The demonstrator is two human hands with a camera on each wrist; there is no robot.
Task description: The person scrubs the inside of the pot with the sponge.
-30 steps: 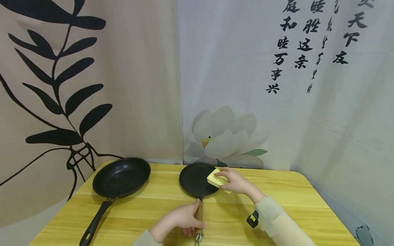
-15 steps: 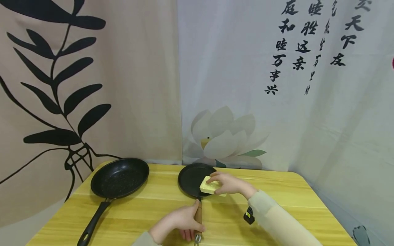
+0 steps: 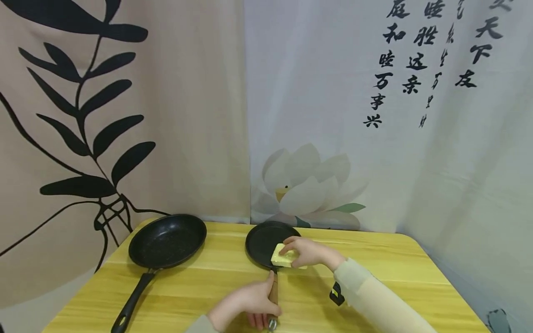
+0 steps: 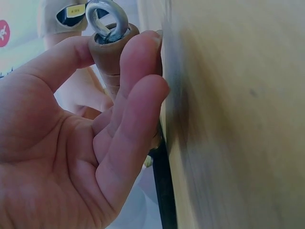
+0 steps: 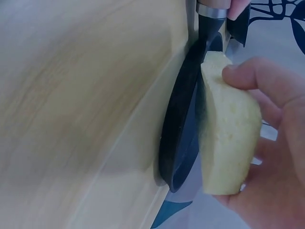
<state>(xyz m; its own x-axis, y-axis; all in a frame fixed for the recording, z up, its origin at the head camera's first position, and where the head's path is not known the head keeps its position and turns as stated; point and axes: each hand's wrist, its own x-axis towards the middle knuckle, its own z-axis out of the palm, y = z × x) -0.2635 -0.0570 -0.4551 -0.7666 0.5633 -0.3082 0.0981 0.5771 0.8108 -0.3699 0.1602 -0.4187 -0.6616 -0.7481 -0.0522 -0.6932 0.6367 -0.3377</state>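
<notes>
A small black frying pan [image 3: 263,241] lies on the wooden table, its wooden handle [image 3: 273,292] toward me. My left hand [image 3: 256,298] grips that handle near its end; the left wrist view shows thumb and fingers round the wood, below a metal hanging ring [image 4: 108,19]. My right hand [image 3: 307,253] holds a pale yellow sponge [image 3: 282,257] over the near right part of the pan. Seen from the right wrist, thumb and fingers pinch the sponge [image 5: 228,124] by its sides, and its darker green face is turned to the pan [image 5: 178,129].
A larger black frying pan [image 3: 167,241] sits at the left of the table [image 3: 358,286], its black handle pointing to the near left. Behind the table hangs a printed curtain [image 3: 200,111]. A small black device [image 3: 337,294] is strapped at my right wrist.
The sponge has moved with my right hand from the pan's right rim leftward and nearer, to its front part by the handle. The left hand keeps its grip.
</notes>
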